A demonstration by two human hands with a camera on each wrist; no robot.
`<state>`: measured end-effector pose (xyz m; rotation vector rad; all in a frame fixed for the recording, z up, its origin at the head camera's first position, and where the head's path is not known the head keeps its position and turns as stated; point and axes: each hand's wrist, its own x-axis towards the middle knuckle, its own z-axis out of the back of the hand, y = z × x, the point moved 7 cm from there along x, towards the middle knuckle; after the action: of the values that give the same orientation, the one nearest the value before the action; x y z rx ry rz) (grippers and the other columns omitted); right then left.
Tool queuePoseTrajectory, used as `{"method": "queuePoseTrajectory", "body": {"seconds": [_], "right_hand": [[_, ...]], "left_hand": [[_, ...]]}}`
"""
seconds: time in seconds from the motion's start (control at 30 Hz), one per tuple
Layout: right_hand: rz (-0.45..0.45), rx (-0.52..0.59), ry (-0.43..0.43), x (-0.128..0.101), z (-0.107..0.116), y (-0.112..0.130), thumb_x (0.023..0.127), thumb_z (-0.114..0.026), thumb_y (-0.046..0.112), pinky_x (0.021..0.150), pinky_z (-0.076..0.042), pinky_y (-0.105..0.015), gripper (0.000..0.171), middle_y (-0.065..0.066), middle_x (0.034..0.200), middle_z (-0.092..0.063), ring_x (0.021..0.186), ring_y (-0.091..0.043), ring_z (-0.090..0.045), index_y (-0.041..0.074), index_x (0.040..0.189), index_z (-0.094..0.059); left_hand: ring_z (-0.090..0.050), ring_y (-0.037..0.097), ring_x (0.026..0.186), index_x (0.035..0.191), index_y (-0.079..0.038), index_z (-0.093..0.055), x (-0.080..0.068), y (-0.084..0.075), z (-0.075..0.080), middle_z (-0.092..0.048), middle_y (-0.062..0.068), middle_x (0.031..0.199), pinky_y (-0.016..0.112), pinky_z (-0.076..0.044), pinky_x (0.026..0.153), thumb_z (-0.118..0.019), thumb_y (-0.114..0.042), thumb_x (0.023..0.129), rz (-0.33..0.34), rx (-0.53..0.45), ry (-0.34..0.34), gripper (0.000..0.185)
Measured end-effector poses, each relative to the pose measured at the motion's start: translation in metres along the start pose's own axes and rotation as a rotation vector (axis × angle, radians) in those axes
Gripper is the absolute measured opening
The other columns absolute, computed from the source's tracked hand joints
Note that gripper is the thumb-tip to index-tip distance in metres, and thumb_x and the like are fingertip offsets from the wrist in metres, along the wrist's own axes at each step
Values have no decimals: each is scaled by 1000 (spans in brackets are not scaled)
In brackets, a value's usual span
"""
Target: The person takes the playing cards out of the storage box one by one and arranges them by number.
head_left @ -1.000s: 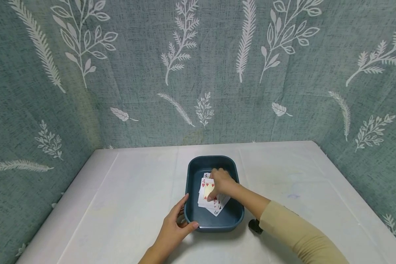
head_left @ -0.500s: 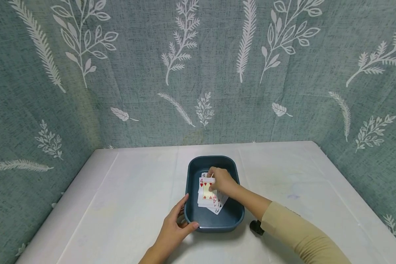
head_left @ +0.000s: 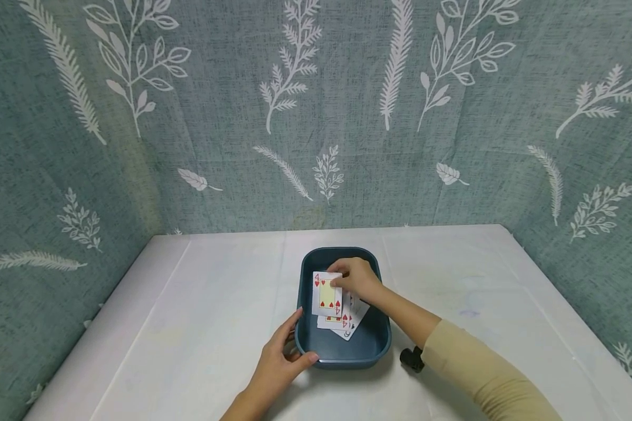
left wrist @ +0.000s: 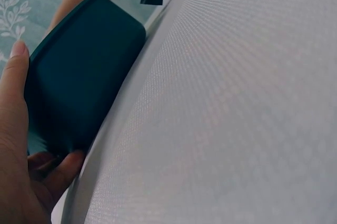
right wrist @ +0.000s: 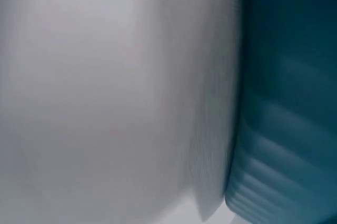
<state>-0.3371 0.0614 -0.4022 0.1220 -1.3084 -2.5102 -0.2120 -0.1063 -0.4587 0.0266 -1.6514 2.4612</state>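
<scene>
Table [head_left: 189,327] with a white cover carries everything, and against it the dark teal tray [head_left: 337,354] sits near the front edge; if the tray slides on this smooth cover, the work inside it would be disturbed. I judge this risk small, because the left hand [head_left: 279,365] holds the near left corner of the tray, its fingers [left wrist: 13,92] curled around the rim and wall as the left wrist view shows. A bigger risk is with the cards. The right hand [head_left: 359,279] pinches the four of hearts [head_left: 326,293] by its upper right corner, lifted a little over the loose pile of cards [head_left: 347,321] on the tray floor. Such a pinch on one corner is weak, so the card could turn or slip and fall back. A second card could also stick under it, but I cannot tell if only one is held. The right wrist view is blurred and shows only tray wall and table.
</scene>
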Motion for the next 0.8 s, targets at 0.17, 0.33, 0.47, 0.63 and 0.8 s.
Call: {"method": "queuePoseTrajectory", "body": {"seconds": [0.17, 0.33, 0.47, 0.63, 0.8], "right_hand": [[53, 73, 66, 4, 8, 1, 84, -70, 7, 67, -58, -35, 26, -14, 107, -68, 79, -15, -65, 3, 110, -69], [29, 119, 85, 9, 18, -5, 84, -71, 9, 68, -57, -32, 29, -13, 105, -68, 79, -15, -63, 2, 112, -68], [-15, 143, 94, 14, 28, -11, 84, -71, 10, 74, -57, -36, 30, -13, 107, -67, 79, -16, -60, 2, 113, -68], [-44, 149, 122, 18, 44, -17, 84, -71, 11, 77, -56, -41, 33, -14, 110, -67, 79, -15, -59, 2, 116, -66], [-62, 169, 133, 23, 64, -24, 85, -70, 11, 73, -56, -32, 37, -15, 111, -67, 80, -14, -61, 1, 119, -64]], "left_hand": [[-56, 32, 112, 146, -21, -35, 0, -2, 1, -46, 15, 137, 30, -55, 81, -77, -28, 79, -10, -13, 2, 80], [-56, 33, 111, 146, -18, -35, 0, -3, 2, -48, 16, 134, 29, -55, 80, -78, -26, 78, -16, -31, 1, 81], [-57, 33, 111, 146, -17, -35, -1, -3, 2, -48, 17, 134, 30, -55, 80, -78, -25, 78, -28, -30, 2, 81], [-57, 33, 111, 146, -17, -35, -1, -2, 2, -47, 17, 135, 30, -55, 81, -78, -25, 78, -32, -33, 3, 81], [-57, 32, 112, 146, -18, -36, -1, -2, 2, -47, 15, 136, 28, -54, 81, -79, -24, 78, -32, -51, -3, 81]]}}
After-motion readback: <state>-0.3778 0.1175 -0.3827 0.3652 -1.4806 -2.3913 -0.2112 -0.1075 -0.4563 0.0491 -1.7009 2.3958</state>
